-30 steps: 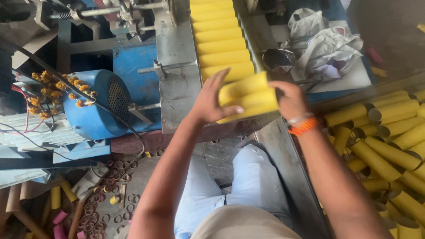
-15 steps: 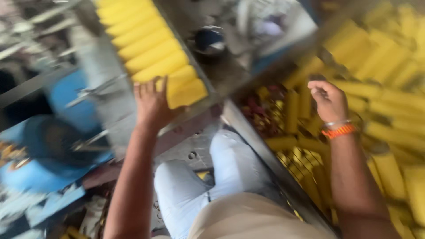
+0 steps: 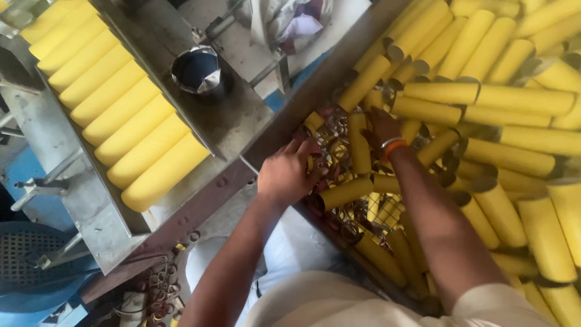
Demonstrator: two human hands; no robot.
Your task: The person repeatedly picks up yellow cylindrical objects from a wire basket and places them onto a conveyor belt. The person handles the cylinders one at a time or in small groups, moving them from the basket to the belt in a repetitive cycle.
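My left hand reaches over the metal edge into a wire bin of yellow cardboard tubes. Its fingers are spread and bent down onto short tube pieces, just above a loose tube. My right hand, with an orange wristband, is pushed in among the tubes next to an upright one. Its fingers are hidden. On the left, a row of long yellow tubes lies side by side in a sloping metal tray.
A dark metal cup stands on the steel plate between tray and bin. A bundle of cloth lies at the back. A blue motor housing is low on the left, with small rings on the floor.
Both hands have left the tube row on the tray and swung right into the bin. The view has turned right, towards the pile of tubes.
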